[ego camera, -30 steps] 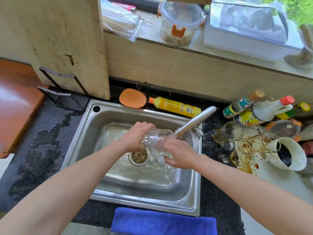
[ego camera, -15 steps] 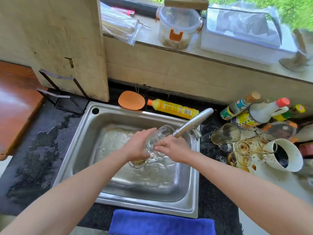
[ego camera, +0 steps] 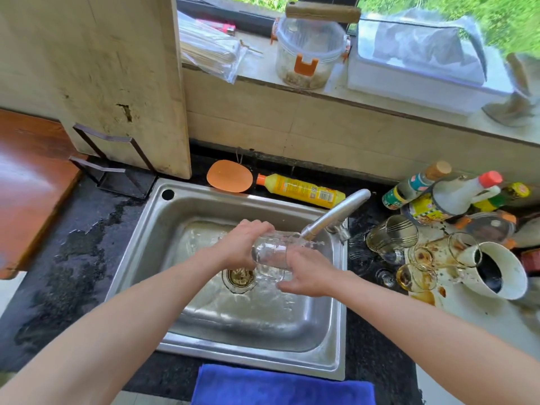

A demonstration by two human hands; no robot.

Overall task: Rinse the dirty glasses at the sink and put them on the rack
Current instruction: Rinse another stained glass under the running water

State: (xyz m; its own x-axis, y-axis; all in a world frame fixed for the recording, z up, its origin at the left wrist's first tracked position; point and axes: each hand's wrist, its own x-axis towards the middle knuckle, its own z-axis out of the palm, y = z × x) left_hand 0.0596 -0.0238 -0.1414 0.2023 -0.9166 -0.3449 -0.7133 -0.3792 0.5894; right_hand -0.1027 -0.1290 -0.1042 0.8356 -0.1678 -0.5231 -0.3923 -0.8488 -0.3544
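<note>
Both hands, left hand (ego camera: 242, 247) and right hand (ego camera: 306, 273), gripped a clear glass (ego camera: 270, 252) sideways under the tap (ego camera: 336, 214); stained glasses (ego camera: 415, 276) lay at three o'clock.

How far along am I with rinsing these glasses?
Done: nothing visibly racked; no rinsed glass shows anywhere. In hand: both hands, left hand and right hand, hold one clear glass on its side under the faucet. Left: several stained glasses wait right of the sink.

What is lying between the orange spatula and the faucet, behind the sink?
A yellow bottle lies on its side between the orange spatula and the faucet, in the head view.
</note>
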